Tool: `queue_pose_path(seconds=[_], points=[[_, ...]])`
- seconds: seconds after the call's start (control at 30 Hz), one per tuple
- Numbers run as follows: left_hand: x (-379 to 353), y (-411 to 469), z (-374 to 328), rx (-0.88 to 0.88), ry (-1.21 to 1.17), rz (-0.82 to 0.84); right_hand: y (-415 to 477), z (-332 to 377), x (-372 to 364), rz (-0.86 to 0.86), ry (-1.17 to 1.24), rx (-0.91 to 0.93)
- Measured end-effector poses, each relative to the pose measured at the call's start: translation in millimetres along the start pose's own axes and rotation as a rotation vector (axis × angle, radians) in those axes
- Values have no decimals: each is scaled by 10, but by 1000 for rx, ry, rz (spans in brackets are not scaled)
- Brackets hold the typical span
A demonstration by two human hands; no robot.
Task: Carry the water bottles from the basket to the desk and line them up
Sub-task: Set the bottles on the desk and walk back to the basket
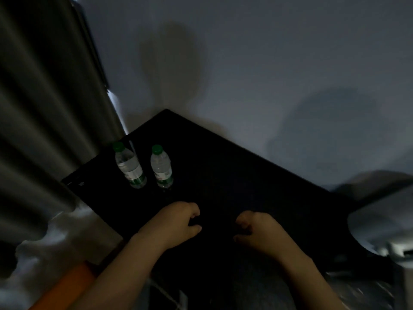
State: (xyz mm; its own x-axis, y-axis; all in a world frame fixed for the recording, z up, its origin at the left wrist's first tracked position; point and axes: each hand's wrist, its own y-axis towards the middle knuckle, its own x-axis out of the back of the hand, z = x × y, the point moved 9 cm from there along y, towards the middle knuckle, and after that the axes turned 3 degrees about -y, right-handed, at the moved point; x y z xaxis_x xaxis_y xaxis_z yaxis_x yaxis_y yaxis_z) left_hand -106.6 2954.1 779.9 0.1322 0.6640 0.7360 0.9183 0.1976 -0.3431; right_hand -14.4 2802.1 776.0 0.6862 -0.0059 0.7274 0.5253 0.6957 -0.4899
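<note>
Two clear water bottles with green caps stand upright side by side on the black desk [234,175], near its far left corner: one bottle [129,165] at the left, a second bottle [161,167] just right of it. My left hand [178,224] hovers over the desk's near part, below the bottles, fingers loosely curled with nothing in them. My right hand [259,231] is beside it to the right, likewise loosely curled and holding nothing. The basket is not in view. The scene is dim.
A grey curtain [44,108] hangs at the left, with a pale wall [245,63] behind the desk. A light grey rounded object [380,220] sits at the right edge. An orange shape [64,289] lies at the lower left.
</note>
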Motion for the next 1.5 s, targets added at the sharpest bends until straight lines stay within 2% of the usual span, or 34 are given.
queue_pose_path(seconds=[0.1, 0.27, 0.47, 0.63, 0.97, 1.07, 1.5], points=[[-162, 2, -140, -59, -14, 85, -192, -226, -139, -9, -41, -125], [-410, -69, -318, -141, 11, 189, -656, -283, -353, -161, -14, -305], [-886, -209, -698, -244, 85, 372, -1394, -488, -689, -273, 117, -566], [-1291, -391, -1143, -371, 164, 423, -2026, -707, -876, -316, 169, -699], [-2065, -972, -2066, -651, 290, 637, -3338, -1075, -1366, -548, 398, -968], [-2406, -1307, -2432, -749, 335, 714, -3866, -1209, -1640, -584, 468, -1069], [-3998, -3021, -3622, -1039, 498, 840, -6190, -1528, -2694, -834, 630, -1355]])
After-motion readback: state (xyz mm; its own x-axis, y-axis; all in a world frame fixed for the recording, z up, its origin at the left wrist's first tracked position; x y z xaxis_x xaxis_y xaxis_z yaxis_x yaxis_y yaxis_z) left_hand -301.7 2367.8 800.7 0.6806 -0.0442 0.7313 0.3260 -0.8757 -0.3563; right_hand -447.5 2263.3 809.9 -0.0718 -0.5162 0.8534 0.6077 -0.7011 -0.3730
